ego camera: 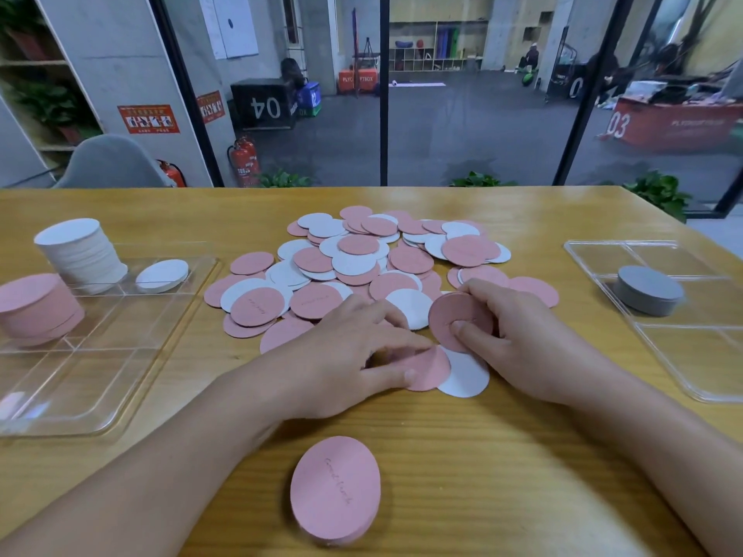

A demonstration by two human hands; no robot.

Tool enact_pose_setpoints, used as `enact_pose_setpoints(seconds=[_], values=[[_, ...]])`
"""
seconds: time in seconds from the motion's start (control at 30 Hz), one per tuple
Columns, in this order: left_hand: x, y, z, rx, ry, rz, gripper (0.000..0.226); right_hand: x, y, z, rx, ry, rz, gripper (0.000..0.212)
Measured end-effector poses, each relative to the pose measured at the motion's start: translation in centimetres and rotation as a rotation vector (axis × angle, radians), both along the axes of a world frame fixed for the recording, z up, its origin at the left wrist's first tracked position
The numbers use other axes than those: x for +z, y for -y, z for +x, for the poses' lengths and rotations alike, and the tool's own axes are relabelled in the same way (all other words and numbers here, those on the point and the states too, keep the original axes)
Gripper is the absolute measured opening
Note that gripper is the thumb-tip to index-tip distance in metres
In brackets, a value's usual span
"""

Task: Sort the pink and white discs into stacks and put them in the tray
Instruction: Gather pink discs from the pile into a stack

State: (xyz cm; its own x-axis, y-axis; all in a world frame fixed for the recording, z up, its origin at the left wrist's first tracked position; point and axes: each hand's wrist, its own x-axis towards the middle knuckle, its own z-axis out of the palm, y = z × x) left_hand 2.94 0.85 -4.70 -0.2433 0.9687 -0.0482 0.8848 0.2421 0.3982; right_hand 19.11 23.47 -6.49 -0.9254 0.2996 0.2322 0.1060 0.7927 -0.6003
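A loose heap of pink and white discs (362, 259) covers the middle of the table. My right hand (518, 335) grips a small bundle of pink discs (446, 315), thumb pressed on its face. My left hand (354, 351) pinches the edge of a single pink disc (428, 369) that lies partly over a white disc (466, 375). A short stack of pink discs (335, 490) sits near the front edge. In the clear tray (120, 355) on the left stand a tall white stack (80, 253), a pink stack (36, 307) and a low white pile (163, 275).
A second clear divided tray (683, 355) lies at the right with a grey disc stack (647, 289) in it. The wooden table (482, 456) ends at a glass wall behind the heap. A grey chair (112, 162) stands beyond the far left corner.
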Motion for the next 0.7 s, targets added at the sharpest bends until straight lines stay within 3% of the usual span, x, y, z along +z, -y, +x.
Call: enact_pose_setpoints(seconds=[0.13,0.3,0.47,0.53,0.7], values=[[0.2,0.1,-0.1,-0.019,-0.009,0.040,0.042,0.1,0.1,0.0,0.005,0.011,-0.007,0.005],[0.4,0.1,0.1,0.057,0.055,0.057,0.064,0.1,0.1,0.0,0.000,0.016,-0.018,0.011],[-0.3,-0.2,-1.0,0.272,0.375,0.382,0.009,0.2,0.3,0.1,0.001,0.028,-0.016,0.014],[0.1,0.0,-1.6,0.347,0.446,0.501,0.003,0.3,0.3,0.1,0.000,0.036,-0.011,0.014],[0.3,0.3,-2.9,0.444,0.540,0.641,0.028,0.5,0.5,0.2,0.010,0.044,-0.011,0.012]])
